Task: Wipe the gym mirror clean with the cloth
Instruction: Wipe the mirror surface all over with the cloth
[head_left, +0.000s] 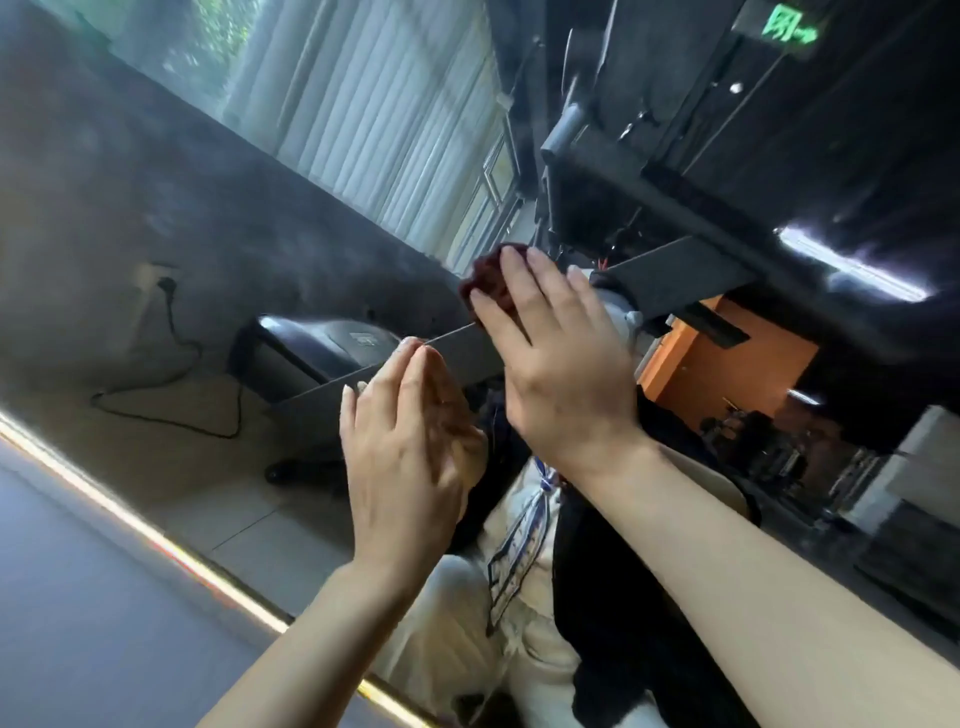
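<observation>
Both bare forearms rise from the bottom of the frame toward its centre. The right hand (558, 364), just above centre, lies flat with straight, spread fingers, palm pressing away from the camera. The left hand (410, 441), lower and just to its left, is raised with fingers straight and held together, tips pointing toward the upper right.

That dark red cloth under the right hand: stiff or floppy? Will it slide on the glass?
Likely floppy: the cloth bunches in soft folds around the right hand fingers. Probably light, since flat fingers alone pin it to the mirror. It should slide easily on smooth glass.
</observation>
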